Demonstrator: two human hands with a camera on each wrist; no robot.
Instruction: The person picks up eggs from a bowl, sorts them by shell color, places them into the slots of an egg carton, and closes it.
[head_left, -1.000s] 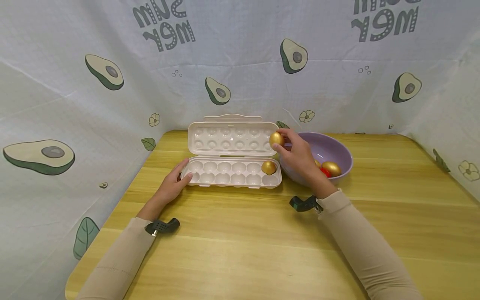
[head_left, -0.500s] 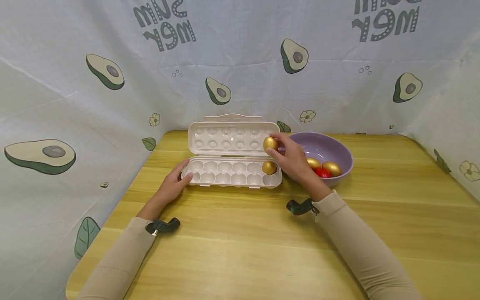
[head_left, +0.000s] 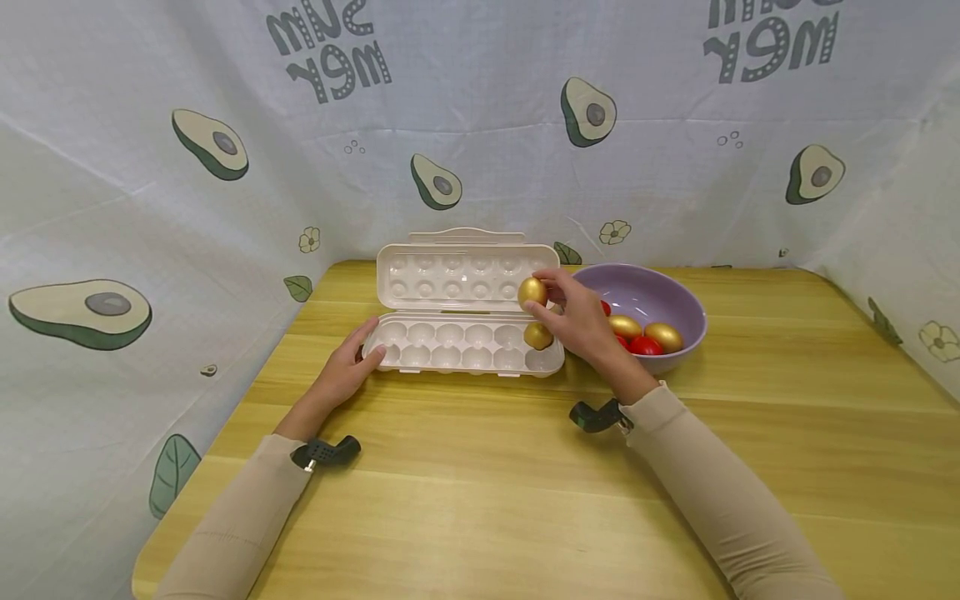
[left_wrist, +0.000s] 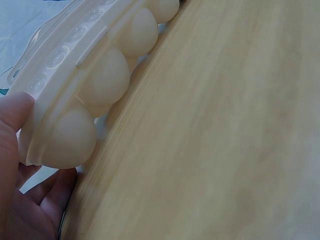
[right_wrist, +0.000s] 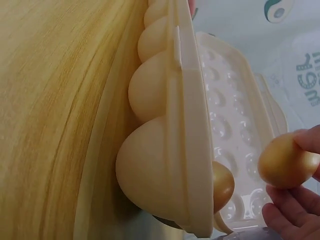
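A gold egg (head_left: 532,292) is pinched between the thumb and fingertips of my right hand (head_left: 579,317), above the right part of the egg carton (head_left: 450,369). The cream carton lies with its lid (head_left: 467,304) tipped back, showing two rows of round cups. Another gold egg (head_left: 537,336) sits in the back row's rightmost cup. My left hand (head_left: 345,371) grips the carton's left end; in the left wrist view, its thumb (left_wrist: 17,110) lies over the rim and its fingers (left_wrist: 57,195) reach below the end cup.
Right of the carton, partly behind my right hand, stands a purple bowl (head_left: 693,315). It holds gold eggs (head_left: 664,337) and red eggs (head_left: 646,345). Under everything is a wooden table (head_left: 465,483), with an avocado-print cloth (head_left: 510,183) hanging behind.
My right hand has carried the gold egg leftward and slightly down, away from the bowl and over the carton. More of the bowl's eggs show now. The left hand keeps its place.
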